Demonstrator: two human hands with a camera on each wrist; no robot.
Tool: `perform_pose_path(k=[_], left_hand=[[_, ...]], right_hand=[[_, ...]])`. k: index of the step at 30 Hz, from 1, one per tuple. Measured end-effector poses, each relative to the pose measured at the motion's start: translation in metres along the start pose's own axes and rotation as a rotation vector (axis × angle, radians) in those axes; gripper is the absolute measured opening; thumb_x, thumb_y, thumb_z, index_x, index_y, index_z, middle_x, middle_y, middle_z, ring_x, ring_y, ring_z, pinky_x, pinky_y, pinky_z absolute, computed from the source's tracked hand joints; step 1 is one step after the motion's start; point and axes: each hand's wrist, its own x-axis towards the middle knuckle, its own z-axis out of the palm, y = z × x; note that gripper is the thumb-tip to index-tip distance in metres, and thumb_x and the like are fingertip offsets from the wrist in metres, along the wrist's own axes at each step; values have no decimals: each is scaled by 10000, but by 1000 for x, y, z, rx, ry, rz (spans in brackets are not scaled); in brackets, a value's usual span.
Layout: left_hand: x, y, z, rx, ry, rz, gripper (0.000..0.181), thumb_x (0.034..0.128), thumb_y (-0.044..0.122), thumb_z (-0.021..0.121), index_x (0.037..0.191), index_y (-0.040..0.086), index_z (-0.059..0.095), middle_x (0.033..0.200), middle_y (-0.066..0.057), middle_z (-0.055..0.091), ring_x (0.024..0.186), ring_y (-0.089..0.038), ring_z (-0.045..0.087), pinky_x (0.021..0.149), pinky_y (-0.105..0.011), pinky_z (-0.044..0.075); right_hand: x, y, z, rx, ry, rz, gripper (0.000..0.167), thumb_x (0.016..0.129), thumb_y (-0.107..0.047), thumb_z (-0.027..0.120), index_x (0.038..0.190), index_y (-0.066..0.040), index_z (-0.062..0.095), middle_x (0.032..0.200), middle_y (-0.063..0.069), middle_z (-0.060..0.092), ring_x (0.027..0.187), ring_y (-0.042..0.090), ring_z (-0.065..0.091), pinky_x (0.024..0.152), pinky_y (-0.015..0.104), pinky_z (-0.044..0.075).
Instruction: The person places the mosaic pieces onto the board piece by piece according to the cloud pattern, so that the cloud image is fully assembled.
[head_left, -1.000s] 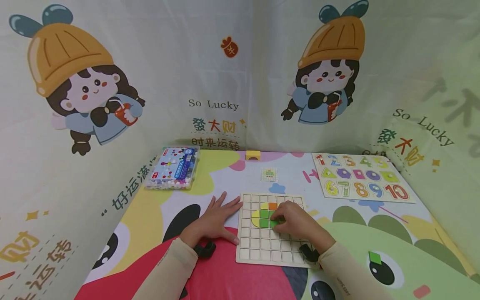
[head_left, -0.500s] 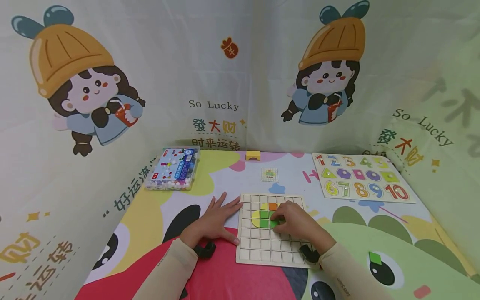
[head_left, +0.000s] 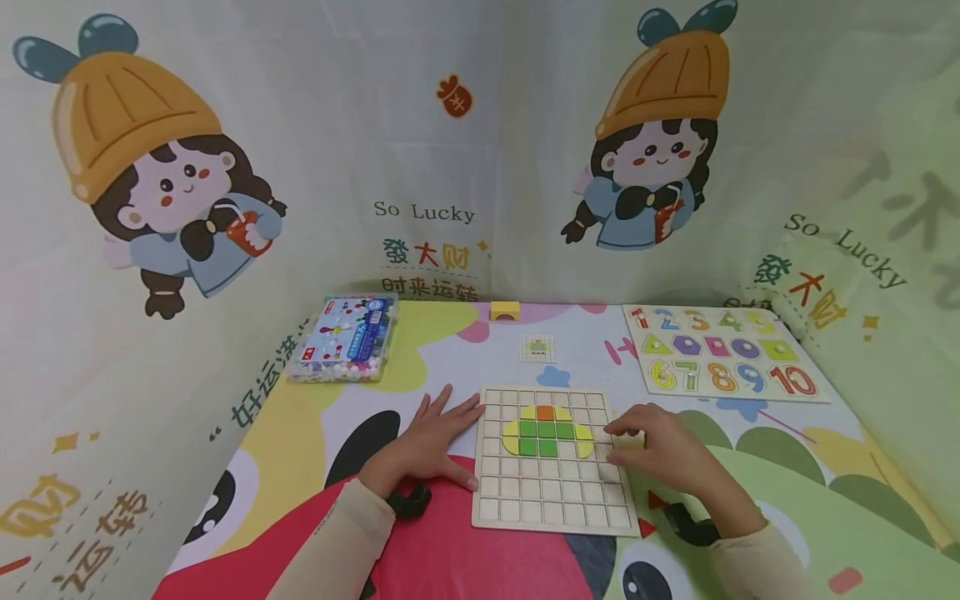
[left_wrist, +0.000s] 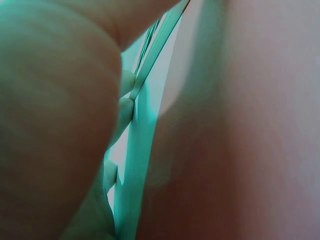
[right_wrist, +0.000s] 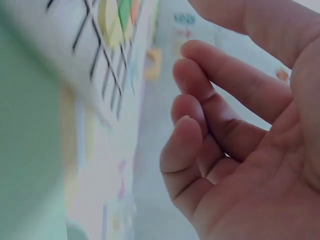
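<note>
A wooden grid board (head_left: 555,504) lies on the printed tablecloth, holding green squares (head_left: 548,429), an orange square (head_left: 545,412) and yellow rounded pieces (head_left: 585,442) around them. One bare cell shows in the lower green row. My left hand (head_left: 427,446) is spread beside the board, its fingertips and thumb touching the left edge; in the left wrist view it appears close up against the board's side. Over the board's right edge hovers my right hand (head_left: 660,446), fingers loosely bent. In the right wrist view nothing sits between its fingers (right_wrist: 187,145) and thumb.
A small pattern card (head_left: 537,348) lies behind the board, with a yellow arch block (head_left: 505,311) farther back. At back left is a clear box of beads (head_left: 345,337); at back right, a number and shape puzzle board (head_left: 720,354). A printed cloth hangs behind.
My right hand has let go of a piece, moved right off the pattern and uncovered its right side. The loose green square at right is now hidden from view. My left hand stays put.
</note>
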Motion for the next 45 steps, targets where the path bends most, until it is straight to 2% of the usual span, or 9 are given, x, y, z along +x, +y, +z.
perform_pose_path(k=[3,8,12,16,20,24,31,40,45], left_hand=[[0,0,-1,-8,-2,1,1213,704,703,876,1688,300,293,1786,100,186,1669,-383,-45,1308,-670,-42],[-1,1,-3,-20,-4,-1,1206,710,689,882,1687,292,297,1785,100,186,1668,-386,-59,1305,-672,-57],[-1,0,-4,-27,-2,5,1202,714,676,887,1687,284,300,1785,96,189,1667,-390,-65,1302,-677,-63],[0,0,-3,-34,-10,12,1204,716,684,880,1689,286,292,1787,96,181,1667,-389,-67,1300,-679,-65],[0,1,-3,-24,-12,16,1213,716,696,874,1692,282,285,1789,82,176,1665,-397,-63,1299,-686,-56],[1,0,-4,-12,1,18,1206,715,685,878,1688,268,301,1788,51,195,1662,-422,-41,1294,-702,-41],[1,0,-5,-26,-10,24,1195,716,680,880,1682,256,320,1785,33,210,1658,-438,-41,1285,-715,-53],[2,-2,-3,-9,-5,23,1197,724,688,874,1686,257,307,1789,49,191,1660,-428,-50,1290,-706,-49],[2,-1,-4,-13,-14,30,1196,728,692,868,1688,254,303,1789,45,189,1659,-431,-52,1288,-708,-53]], right_hand=[[-19,15,-14,-3,59,-5,340,850,-263,901,1141,-115,803,1048,-1,744,913,171,622,681,250,502],[-48,41,-35,5,145,26,363,843,-226,907,1164,-108,786,1071,49,752,893,12,578,668,236,497],[-69,62,-45,-17,170,86,354,836,-195,908,1155,-98,788,1060,54,753,872,-58,545,660,225,490],[-90,78,-49,-33,168,163,334,834,-208,912,1138,-128,798,1026,1,734,863,-56,551,657,212,499],[-107,88,-51,-30,111,242,348,848,-238,903,1158,-135,787,1044,-12,725,865,-73,542,661,217,511],[-115,96,-50,1,34,294,375,854,-246,897,1184,-117,774,1056,-14,741,867,-85,537,671,220,511],[-120,105,-47,47,-48,303,377,845,-243,903,1166,-100,766,1046,-19,751,867,-87,560,696,223,518],[-123,114,-49,58,-115,360,404,836,-247,907,1164,-71,749,1090,27,745,862,-89,567,736,217,538],[-125,115,-46,57,-127,375,407,823,-238,913,1152,-61,753,1081,27,745,848,-85,558,744,212,541]])
